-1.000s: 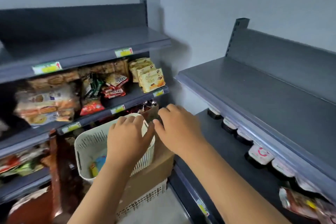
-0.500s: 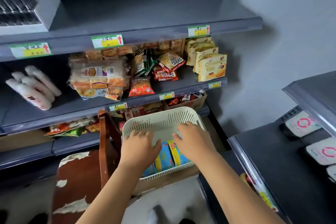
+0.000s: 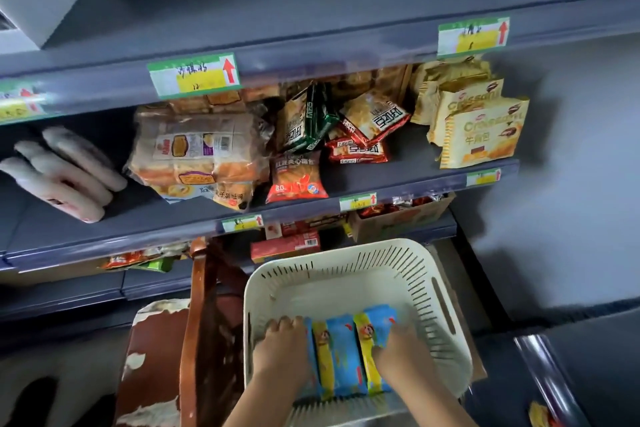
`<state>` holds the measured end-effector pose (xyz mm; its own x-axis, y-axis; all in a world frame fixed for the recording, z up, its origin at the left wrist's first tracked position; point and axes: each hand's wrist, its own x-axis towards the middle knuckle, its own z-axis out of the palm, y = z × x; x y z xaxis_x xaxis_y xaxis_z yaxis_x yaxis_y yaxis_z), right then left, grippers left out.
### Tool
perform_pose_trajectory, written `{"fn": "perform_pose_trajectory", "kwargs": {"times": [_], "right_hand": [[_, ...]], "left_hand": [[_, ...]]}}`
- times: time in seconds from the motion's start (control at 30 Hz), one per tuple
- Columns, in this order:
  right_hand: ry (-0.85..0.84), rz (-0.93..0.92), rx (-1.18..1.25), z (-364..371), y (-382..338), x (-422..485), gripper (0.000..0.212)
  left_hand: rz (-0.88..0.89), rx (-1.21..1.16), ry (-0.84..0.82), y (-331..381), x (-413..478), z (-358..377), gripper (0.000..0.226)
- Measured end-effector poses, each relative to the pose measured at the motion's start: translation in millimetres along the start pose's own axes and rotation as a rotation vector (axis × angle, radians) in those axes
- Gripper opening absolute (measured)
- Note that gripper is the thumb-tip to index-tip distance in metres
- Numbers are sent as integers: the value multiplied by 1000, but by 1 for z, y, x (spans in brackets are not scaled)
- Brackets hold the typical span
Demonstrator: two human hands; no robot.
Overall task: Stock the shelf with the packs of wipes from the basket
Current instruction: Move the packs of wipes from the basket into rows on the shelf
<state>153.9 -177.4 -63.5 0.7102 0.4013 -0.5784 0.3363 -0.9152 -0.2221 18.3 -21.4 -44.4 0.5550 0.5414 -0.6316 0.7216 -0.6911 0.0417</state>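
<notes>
Head view: the packs of wipes (image 3: 343,354) sit side by side in the white basket (image 3: 434,288) at 6 o'clock. The left hand (image 3: 282,352) and right hand (image 3: 398,355) squeeze the row from both ends, fingers (image 3: 285,322) curled onto the outer packs, probably so the bunch lifts as one. The bare shelf (image 3: 311,10) at 12 o'clock looks like the destination, though it's blurry.

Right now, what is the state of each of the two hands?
Left hand: grips the packs from the left.
Right hand: grips the packs from the right.
</notes>
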Motion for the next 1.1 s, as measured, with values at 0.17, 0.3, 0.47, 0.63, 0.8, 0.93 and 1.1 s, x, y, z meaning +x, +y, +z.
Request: {"fn": "perform_pose_trajectory", "kwargs": {"times": [0.17,0.3,0.47,0.63,0.8,0.93,1.1], "right_hand": [[95,99,207,10,11,13,56],[-7,137,282,10,17,24,59],[-61,113,290,9,21,28,33],[-99,108,280,12,22,26,36],[-147,46,284,10,25,21,44],[-153,-45,353,-2,27,13,35],[-21,-94,652,-47,23,-14,24]], "left_hand": [[9,86,-26,-3,14,13,55],[-4,86,23,0,18,18,52],[2,73,19,-3,23,20,52],[-11,85,40,0,18,11,44],[21,95,39,-3,7,6,31],[42,51,23,-9,-3,-3,25],[82,-199,93,-17,-25,-46,27]]}}
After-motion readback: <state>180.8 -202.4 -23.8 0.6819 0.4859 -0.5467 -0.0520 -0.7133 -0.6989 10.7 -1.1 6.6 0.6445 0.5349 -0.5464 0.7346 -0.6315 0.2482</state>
